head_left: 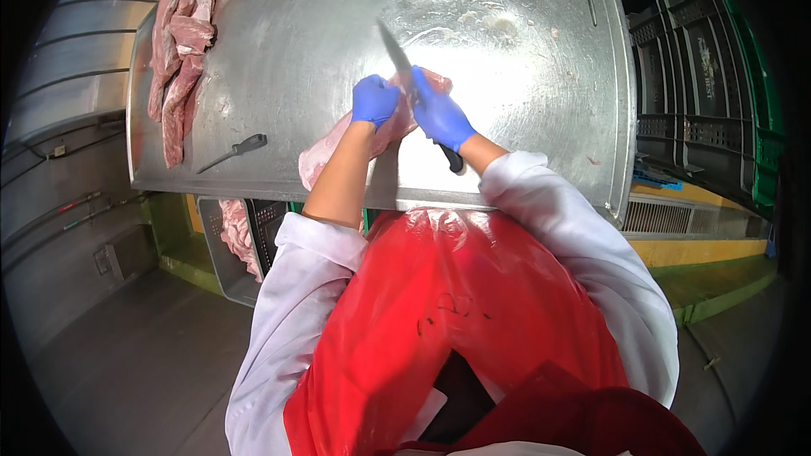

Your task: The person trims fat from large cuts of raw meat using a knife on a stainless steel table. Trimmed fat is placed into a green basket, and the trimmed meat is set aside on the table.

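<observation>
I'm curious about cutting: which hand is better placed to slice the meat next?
Probably the right hand: it grips the knife. The left hand is curled at the meat and seems better for steadying.

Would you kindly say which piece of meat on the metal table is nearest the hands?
The lone strip under the left hand and right hand; the other strips lie bunched at the left of the table.

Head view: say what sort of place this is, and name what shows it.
Probably a meat-cutting room. Long strips of raw meat lie on a broad metal table, dark plastic crates stand to its right, and the blue-gloved right hand holds a knife.
</observation>
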Demonstrator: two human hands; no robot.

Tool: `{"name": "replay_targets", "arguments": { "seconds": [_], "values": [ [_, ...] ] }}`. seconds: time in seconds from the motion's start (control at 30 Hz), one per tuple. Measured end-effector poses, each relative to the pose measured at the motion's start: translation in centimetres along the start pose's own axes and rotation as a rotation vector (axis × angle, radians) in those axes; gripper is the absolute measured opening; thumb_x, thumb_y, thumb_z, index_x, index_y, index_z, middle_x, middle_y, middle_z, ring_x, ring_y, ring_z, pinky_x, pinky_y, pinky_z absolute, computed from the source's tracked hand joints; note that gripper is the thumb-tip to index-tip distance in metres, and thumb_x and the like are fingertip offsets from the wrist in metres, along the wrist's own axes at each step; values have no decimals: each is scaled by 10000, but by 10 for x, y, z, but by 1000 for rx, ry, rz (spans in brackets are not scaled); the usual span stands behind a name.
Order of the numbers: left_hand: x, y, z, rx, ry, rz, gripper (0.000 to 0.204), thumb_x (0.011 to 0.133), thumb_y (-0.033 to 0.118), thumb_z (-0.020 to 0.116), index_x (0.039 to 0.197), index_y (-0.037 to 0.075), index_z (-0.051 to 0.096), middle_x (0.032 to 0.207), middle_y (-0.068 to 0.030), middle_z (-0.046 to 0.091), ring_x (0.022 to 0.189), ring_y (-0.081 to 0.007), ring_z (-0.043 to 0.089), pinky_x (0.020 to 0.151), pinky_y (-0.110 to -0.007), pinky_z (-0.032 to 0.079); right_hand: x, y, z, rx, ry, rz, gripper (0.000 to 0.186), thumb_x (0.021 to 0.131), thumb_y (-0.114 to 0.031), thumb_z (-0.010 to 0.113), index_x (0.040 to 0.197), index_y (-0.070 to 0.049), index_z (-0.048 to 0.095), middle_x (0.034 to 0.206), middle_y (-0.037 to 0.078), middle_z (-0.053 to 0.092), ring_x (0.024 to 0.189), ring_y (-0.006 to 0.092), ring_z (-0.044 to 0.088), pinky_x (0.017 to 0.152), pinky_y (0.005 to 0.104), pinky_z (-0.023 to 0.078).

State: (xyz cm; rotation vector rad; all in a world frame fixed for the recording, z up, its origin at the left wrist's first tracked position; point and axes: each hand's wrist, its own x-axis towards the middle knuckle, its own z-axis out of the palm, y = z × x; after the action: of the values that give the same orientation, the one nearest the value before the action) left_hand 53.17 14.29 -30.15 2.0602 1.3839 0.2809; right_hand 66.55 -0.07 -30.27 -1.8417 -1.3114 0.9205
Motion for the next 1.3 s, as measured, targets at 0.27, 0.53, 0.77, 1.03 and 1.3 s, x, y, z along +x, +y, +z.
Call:
{"name": "replay_targets", "arguments": {
  "seconds": [0.27,0.53,0.77,1.03,1.3],
  "values": [
    [-8,2,-4,-174,49,46,279,888,231,706,717,16,652,650,-113,672,599,-146,626,586,-337,496,-25,-5,-31,97,-351,52,758,957,-166,511,1615,-307,162,726,206,675,547,299,671,547,411,567],
    [26,-3,-41,-270,-61,-123,168,865,167,683,776,25,692,704,-35,655,619,-115,585,575,-296,469,-67,45,-29,183,-335,-148,769,956,-178,524,1617,-315,157,831,178,703,560,239,668,615,376,597],
    [61,-9,-52,-239,-138,25,156,870,129,648,776,8,677,688,-49,629,600,-128,566,562,-291,461,10,-18,-8,341,-294,62,789,922,-142,540,1616,-315,206,814,123,684,541,186,643,574,318,587],
    [50,29,-71,-481,-265,-66,161,878,110,634,760,3,654,693,-55,610,581,-131,543,559,-281,450,6,-3,15,437,-329,51,771,958,-168,556,1623,-238,174,795,92,661,542,172,620,547,306,564],
    [54,33,-93,-567,-182,-102,140,892,93,631,775,15,627,709,-57,608,595,-136,552,579,-266,449,-63,-36,1,362,-543,93,848,948,-190,542,1630,-232,40,751,164,653,537,242,638,576,366,576]
  ]
}}
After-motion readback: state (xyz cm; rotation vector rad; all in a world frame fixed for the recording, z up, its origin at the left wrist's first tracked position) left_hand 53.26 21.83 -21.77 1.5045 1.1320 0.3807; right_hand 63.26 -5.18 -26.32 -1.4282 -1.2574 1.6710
